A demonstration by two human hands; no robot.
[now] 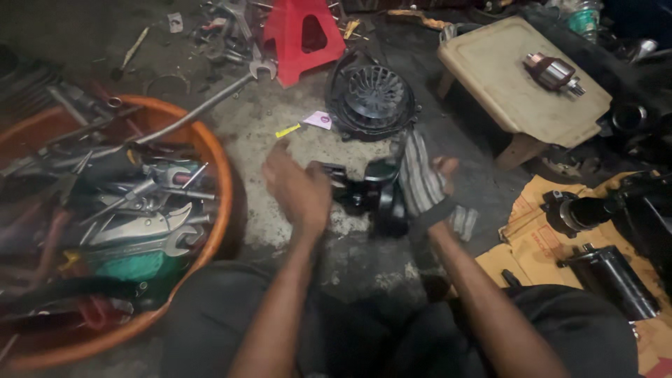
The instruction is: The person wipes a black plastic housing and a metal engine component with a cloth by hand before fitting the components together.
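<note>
Hidden or unclear items:
- My right hand [439, 183]: mostly wrapped under the striped rag [418, 178]; only fingertips show.
- Black metal part [371, 196]: its right side is covered by the rag, and my blurred left hand [297, 187] masks its left end.
- Orange tub [222, 183]: cut off at left and bottom edges.
- Black cylinders [610, 276] on cardboard: too dark to tell.

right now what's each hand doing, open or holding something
Left hand: on the black machine part; whether it grips cannot be told.
Right hand: closed on a striped rag pressed against that part.
</note>
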